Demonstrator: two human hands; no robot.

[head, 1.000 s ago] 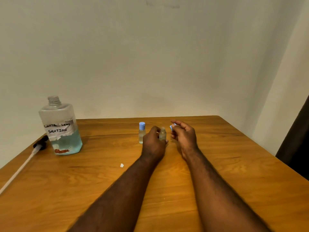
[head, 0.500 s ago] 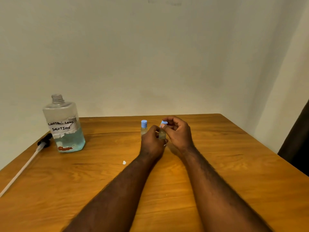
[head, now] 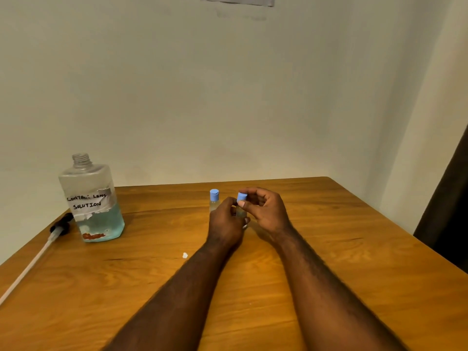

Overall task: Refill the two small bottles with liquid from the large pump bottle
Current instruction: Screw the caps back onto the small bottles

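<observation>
Here, wooden table (head: 354, 287), large bottle (head: 92, 198) left, pale wall (head: 228, 97) behind

Wooden table (head: 329, 249): large bottle (head: 92, 198), pump (head: 38, 252), small bottle (head: 214, 200).

A small white scrap (head: 185, 255) lies on the wooden table (head: 354, 274), a dark curtain (head: 450, 211) at right.

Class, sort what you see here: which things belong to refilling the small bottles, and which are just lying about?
Belong to the job: large bottle; its pump, beside it; capped small bottle; second small bottle, gripped by the left hand; blue cap, pinched by the right hand.
Lying about: white scrap on the table; grey tape on the wall.
</observation>
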